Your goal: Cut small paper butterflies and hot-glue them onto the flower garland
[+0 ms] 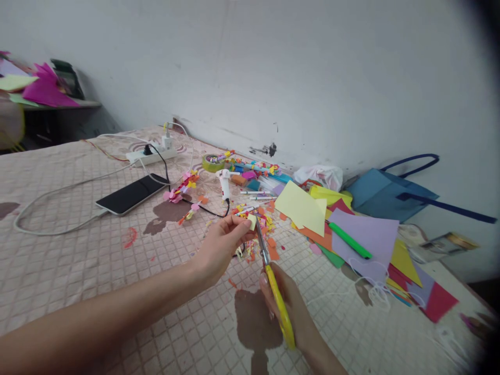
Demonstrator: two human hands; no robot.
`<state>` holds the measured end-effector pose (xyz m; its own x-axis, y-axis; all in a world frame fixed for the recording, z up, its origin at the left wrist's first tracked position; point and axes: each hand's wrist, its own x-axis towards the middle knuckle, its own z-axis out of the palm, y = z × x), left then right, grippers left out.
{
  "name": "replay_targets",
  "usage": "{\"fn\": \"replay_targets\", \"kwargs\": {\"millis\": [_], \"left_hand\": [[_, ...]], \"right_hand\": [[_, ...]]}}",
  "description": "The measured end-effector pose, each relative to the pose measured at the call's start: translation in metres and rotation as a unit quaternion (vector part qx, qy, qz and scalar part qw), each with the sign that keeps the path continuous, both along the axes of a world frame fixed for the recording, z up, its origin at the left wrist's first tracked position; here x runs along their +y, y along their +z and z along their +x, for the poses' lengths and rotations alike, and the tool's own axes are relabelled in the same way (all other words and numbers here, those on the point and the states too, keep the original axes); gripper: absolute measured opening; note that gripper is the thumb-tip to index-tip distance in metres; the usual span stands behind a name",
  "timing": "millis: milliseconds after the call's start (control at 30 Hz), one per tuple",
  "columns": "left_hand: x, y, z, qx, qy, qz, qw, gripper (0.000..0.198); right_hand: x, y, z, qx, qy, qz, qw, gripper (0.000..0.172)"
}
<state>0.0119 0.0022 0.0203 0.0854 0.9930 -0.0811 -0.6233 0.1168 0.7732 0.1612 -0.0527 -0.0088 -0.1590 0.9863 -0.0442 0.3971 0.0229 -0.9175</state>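
My left hand [222, 244] pinches a small piece of pale yellow paper [252, 222] between thumb and fingers. In my right hand [287, 297] is a pair of scissors [278, 299] with yellow handles, its blades pointing away from me and touching or almost touching the paper. Whether the blades have the paper between them I cannot tell. Colourful paper scraps [269, 224] lie scattered on the table under and beyond both hands. Just behind them stands a white glue gun [225, 185] with a black cord.
Coloured paper sheets [365, 237] with a green cutter [349, 239] on top lie to the right, before a blue bag [386, 195]. A phone [133, 194] on a charging cable and a power strip [152, 155] lie left. Tape [213, 163] sits near the wall.
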Motion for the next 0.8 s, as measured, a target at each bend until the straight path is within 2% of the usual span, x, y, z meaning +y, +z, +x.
{"fn": "replay_targets", "kwargs": {"millis": [567,800], "left_hand": [[-0.0006,0.0039,-0.0002,-0.011,0.004,-0.002,1.0,0.016],[-0.0004,0.002,-0.0001,-0.01,-0.001,0.007,1.0,0.017]], "right_hand": [[0.0016,-0.0016,0.0019,0.001,-0.005,-0.008,1.0,0.033],[0.0011,0.0032,-0.0013,0.005,-0.009,0.002,1.0,0.032]]}}
